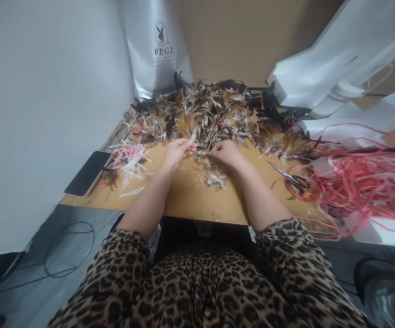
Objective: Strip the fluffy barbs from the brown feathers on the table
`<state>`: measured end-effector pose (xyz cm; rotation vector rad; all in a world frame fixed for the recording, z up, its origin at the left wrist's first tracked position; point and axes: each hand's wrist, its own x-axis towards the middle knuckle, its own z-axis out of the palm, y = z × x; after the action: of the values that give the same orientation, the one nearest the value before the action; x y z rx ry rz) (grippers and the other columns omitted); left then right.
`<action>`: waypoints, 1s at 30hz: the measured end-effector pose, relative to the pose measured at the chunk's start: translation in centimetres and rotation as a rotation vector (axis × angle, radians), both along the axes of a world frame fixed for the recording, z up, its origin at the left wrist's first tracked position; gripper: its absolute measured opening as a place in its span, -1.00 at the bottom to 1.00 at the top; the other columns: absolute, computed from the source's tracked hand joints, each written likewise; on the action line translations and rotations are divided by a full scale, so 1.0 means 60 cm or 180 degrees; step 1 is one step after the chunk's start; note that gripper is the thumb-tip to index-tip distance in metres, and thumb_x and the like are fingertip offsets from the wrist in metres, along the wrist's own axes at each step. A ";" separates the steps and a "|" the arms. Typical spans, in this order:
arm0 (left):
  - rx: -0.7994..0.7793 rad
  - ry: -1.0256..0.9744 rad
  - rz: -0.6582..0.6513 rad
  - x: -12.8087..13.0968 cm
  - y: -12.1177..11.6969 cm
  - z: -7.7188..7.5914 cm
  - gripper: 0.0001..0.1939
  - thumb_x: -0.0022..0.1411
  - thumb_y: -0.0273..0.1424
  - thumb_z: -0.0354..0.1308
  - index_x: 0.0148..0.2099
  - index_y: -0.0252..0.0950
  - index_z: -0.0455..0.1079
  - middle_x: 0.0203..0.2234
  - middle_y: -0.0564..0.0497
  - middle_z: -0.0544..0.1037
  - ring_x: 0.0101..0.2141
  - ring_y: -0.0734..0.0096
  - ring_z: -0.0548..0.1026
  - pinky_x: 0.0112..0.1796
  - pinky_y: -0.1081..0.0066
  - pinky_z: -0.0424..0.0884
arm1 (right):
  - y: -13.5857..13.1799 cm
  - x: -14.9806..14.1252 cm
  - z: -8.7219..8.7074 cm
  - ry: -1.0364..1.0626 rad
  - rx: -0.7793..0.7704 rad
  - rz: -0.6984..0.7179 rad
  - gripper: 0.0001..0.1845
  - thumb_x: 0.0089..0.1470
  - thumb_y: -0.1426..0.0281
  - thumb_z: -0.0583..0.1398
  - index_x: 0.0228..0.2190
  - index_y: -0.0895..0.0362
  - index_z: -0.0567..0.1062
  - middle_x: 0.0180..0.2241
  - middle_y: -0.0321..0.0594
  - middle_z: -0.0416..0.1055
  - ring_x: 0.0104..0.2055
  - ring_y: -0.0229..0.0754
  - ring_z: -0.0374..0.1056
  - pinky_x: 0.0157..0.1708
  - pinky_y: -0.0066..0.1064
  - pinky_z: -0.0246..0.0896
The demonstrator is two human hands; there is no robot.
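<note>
The left hand [179,151] pinches a brown tuft [185,126] between thumb and fingertips, above the middle of the table [200,207]. The right hand [227,152] curls beside it at the near side of the feather pile [218,109]; whether its fingers pinch anything cannot be determined. The pile extends along the table's far edge. The phone [88,174] lies at the left edge; the scissors [289,176] lie toward the right edge, beside red twine [364,182].

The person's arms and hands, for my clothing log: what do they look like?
The left hand and right hand are ungloved, with no watch or bracelet visible. Leopard-print fabric sleeves, tan with dark spots, stop well short of the hands.
</note>
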<state>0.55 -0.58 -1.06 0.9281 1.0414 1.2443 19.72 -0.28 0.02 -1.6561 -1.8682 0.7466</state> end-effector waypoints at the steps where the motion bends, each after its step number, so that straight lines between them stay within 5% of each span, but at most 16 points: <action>1: 0.0021 -0.0027 -0.0007 -0.001 0.001 -0.002 -0.81 0.07 -0.35 0.30 -0.41 -0.39 0.45 -0.50 0.00 0.57 -0.54 0.68 0.45 -0.41 0.60 0.37 | -0.003 -0.006 0.001 -0.0208 -0.0035 0.0042 -0.84 -0.16 0.34 0.27 -0.65 0.15 0.52 -0.67 -0.27 0.37 -0.58 -0.29 0.19 -0.49 -0.41 0.06; 7: 0.0028 -0.0059 -0.0082 0.000 0.002 -0.008 -0.82 0.06 -0.35 0.31 -0.39 -0.40 0.47 -0.50 -0.01 0.58 -0.54 0.67 0.45 -0.45 0.62 0.34 | -0.022 -0.043 0.007 -0.1427 0.0074 0.0138 -0.90 -0.15 0.38 0.28 -0.55 0.15 0.58 -0.51 -0.02 0.50 -0.40 -0.07 0.41 -0.35 -0.31 0.20; 11: -0.0049 -0.0029 -0.0116 0.003 -0.002 -0.002 -0.83 0.07 -0.37 0.30 -0.38 -0.41 0.47 -0.48 -0.02 0.58 -0.54 0.68 0.45 -0.46 0.62 0.34 | -0.022 -0.047 0.004 -0.1676 0.0098 0.0030 -0.87 -0.17 0.49 0.23 -0.50 0.22 0.60 -0.43 0.14 0.52 -0.35 0.03 0.44 -0.33 -0.24 0.23; 14: -0.0146 -0.0134 -0.0118 0.003 -0.003 0.001 -0.85 0.08 -0.40 0.30 -0.38 -0.41 0.46 -0.49 -0.02 0.58 -0.55 0.68 0.46 -0.48 0.64 0.34 | -0.015 -0.029 0.006 -0.1121 0.0000 0.0013 -0.89 -0.20 0.50 0.20 -0.58 0.21 0.56 -0.52 0.01 0.49 -0.46 -0.08 0.38 -0.39 -0.30 0.20; 22: -0.0603 -0.0615 -0.0420 0.002 -0.004 0.004 -0.97 0.16 -0.56 0.20 -0.33 -0.46 0.45 -0.46 -0.07 0.60 -0.53 0.62 0.52 -0.49 0.66 0.38 | 0.006 -0.003 0.004 0.2132 -0.0281 -0.0217 -0.75 -0.26 0.26 0.30 -0.52 0.20 0.53 -0.71 -0.40 0.27 -0.67 -0.42 0.01 -0.62 -0.51 -0.07; 30: -0.1142 -0.1231 -0.0964 0.005 -0.013 0.010 -0.85 0.25 -0.61 0.05 -0.26 -0.42 0.46 -0.41 -0.08 0.61 -0.48 0.57 0.56 -0.52 0.67 0.39 | -0.003 -0.046 -0.014 0.2344 0.0526 -0.0023 -0.80 -0.18 0.27 0.29 -0.50 0.16 0.52 -0.51 -0.29 0.47 -0.48 -0.33 0.29 -0.40 -0.45 0.22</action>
<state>0.87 -1.38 -0.48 0.5165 0.7489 0.8982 16.98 -0.47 -0.82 -1.0709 -1.3467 0.9973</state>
